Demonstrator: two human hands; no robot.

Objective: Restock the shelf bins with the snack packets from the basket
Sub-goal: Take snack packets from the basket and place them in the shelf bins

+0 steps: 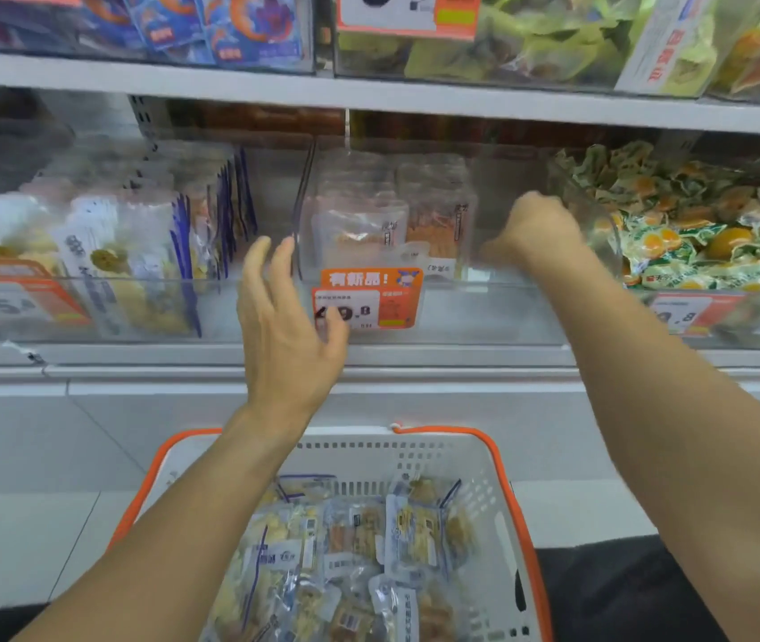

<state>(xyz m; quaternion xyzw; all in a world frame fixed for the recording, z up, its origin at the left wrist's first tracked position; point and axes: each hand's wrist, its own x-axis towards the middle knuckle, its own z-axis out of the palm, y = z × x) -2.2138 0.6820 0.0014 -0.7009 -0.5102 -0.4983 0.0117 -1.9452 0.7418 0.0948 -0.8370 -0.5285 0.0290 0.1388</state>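
Lying heaped in the basket point(503, 502) at six o'clock, the snack packets point(350, 549) are clear pouches with blue edging and yellow or orange contents; most have their long axes running roughly toward twelve o'clock, some tilted toward one. The basket is white with an orange rim and sits on pale floor tiles point(21, 502) in front of a white shelf point(415, 359).

At the centre of the shelf stands the middle bin point(484, 289), clear-walled, with a few upright pouches point(392, 224) toward its back, their faces turned to the viewer. An orange price tag point(369, 296) hangs on its front wall. The left hand point(290, 326) hovers before that wall, fingers spread and relaxed, its grip open and holding nothing. The right hand point(538, 227) reaches over the front wall into the bin at two o'clock; it is blurred, with its fingers curled away from the camera, so I cannot tell whether its grip holds anything.

At nine o'clock the left bin point(146, 312) holds standing blue-edged packets. At three o'clock the right bin point(610, 234) is piled with green-and-orange wrapped sweets point(702, 243). An upper shelf point(369, 95) carries more bins of goods.
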